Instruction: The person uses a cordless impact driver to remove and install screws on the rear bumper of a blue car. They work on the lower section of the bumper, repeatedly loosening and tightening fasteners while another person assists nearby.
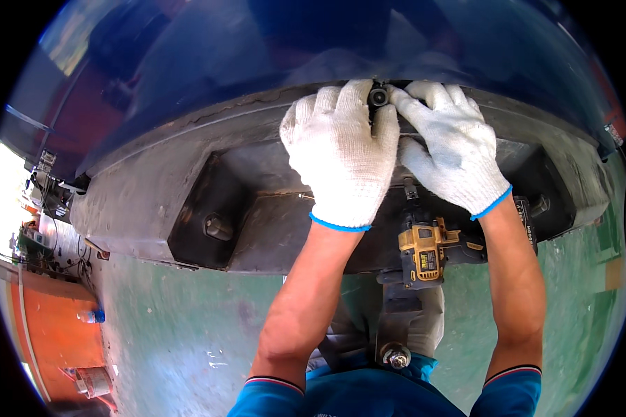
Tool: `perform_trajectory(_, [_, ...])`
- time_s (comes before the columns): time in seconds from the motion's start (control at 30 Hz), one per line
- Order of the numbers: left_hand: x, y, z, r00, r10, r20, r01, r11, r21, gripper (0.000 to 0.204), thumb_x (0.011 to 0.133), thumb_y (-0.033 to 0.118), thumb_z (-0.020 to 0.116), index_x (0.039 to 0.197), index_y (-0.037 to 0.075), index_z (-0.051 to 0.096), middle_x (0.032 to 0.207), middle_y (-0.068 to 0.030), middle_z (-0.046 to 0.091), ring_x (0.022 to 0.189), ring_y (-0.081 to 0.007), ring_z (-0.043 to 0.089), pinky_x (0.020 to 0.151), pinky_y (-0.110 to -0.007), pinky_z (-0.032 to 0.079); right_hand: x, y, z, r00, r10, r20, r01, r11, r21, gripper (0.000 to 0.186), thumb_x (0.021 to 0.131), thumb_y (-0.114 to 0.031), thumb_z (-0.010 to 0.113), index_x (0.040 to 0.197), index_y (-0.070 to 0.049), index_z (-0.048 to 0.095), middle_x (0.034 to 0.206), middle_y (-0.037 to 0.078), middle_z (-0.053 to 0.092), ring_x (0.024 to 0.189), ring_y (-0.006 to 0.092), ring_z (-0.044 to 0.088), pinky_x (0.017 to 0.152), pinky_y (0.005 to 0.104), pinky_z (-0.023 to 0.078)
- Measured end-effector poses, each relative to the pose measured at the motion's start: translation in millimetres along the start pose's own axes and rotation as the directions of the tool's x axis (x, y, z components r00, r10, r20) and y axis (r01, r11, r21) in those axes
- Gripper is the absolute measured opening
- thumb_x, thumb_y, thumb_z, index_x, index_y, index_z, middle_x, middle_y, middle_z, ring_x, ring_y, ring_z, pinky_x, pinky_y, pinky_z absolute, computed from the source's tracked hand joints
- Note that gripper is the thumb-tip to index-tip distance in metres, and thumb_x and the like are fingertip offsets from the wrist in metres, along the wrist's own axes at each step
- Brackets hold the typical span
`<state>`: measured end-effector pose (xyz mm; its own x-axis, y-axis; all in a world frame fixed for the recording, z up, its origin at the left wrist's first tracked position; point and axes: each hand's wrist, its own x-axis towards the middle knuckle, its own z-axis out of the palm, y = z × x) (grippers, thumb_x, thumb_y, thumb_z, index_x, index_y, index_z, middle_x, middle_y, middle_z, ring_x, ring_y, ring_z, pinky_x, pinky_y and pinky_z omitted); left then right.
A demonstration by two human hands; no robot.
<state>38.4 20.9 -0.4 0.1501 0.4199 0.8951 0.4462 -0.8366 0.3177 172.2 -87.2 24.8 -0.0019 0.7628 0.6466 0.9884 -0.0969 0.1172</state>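
A small round black part with a lens-like centre [378, 96] sits at the lower edge of a glossy dark blue panel [313, 42]. My left hand [344, 149], in a white knit glove, has its index finger and thumb around the part's left side, the other fingertips along the panel edge. From the right, the outstretched index finger of my gloved right hand [455, 142] touches the part; its thumb stands apart below. What lies behind the fingers is hidden. Beneath my right hand is a yellow and black cordless drill [423, 247], its battery end partly covered by my forearm.
A heavy grey metal beam [135, 201] with dark recesses and a bolt stub [218, 226] spans below the panel. Under it is a green floor [174, 333]. At the left are an orange block [55, 337], a plastic bottle [90, 316], a bucket [94, 382] and loose cables.
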Motion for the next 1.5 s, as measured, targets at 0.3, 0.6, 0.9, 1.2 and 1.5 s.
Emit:
perform_trajectory(0.3, [-4,-4,4,0.999,0.031,-0.016,-0.031,0.999,-0.02,0.028,0.086,0.025,0.085,0.11,0.012,0.08,0.099,-0.0065,0.076,0.1,-0.031,0.071,0.098,-0.049,0.051,-1,2,2,1.0,-0.014,-0.015,0.014,1.0,-0.02,0.056,0.086,-0.026,0.076,0.141,-0.014,0.077,0.13,0.008,0.071,0.122,0.0301,0.068,0.103,0.0469,0.057])
perform_trajectory(0.6, [-3,-4,3,1.0,0.026,0.007,-0.025,1.0,-0.015,0.031,0.09,0.027,0.083,0.115,0.009,0.084,0.107,-0.009,0.081,0.1,-0.032,0.075,0.096,-0.047,0.054,-1,1,4,1.0,-0.01,-0.021,0.009,1.0,-0.014,0.055,0.086,-0.026,0.075,0.14,-0.014,0.077,0.129,0.008,0.071,0.12,0.0301,0.068,0.103,0.0472,0.057])
perform_trajectory(0.9, [-3,-4,1,0.999,0.032,0.006,-0.032,0.999,-0.005,0.032,0.089,0.025,0.083,0.116,0.008,0.083,0.103,-0.0084,0.081,0.1,-0.031,0.075,0.095,-0.046,0.055,-1,1,4,1.0,-0.016,-0.026,0.015,0.999,-0.033,0.057,0.086,-0.027,0.075,0.142,-0.014,0.077,0.129,0.008,0.072,0.121,0.0302,0.068,0.103,0.0469,0.057])
perform_trajectory(1.2, [-26,-12,-18,0.996,0.028,-0.086,-0.032,0.998,-0.049,0.038,0.088,0.022,0.091,0.122,0.007,0.08,0.111,-0.0122,0.079,0.108,-0.034,0.074,0.116,-0.056,0.05,0,-2,2,1.0,0.005,-0.019,-0.005,1.0,0.015,0.056,0.085,-0.024,0.075,0.14,-0.014,0.078,0.129,0.009,0.072,0.12,0.0312,0.068,0.103,0.0465,0.057])
perform_trajectory(1.5, [-22,0,1,0.992,-0.037,-0.122,0.042,0.998,0.041,0.027,0.089,0.035,0.089,0.105,0.014,0.085,0.109,-0.0047,0.077,0.11,-0.0288,0.07,0.12,-0.058,0.039,0,0,2,1.0,0.011,-0.001,-0.011,1.0,0.003,0.059,0.084,-0.022,0.075,0.143,-0.016,0.077,0.13,0.006,0.071,0.119,0.0306,0.068,0.103,0.0455,0.059])
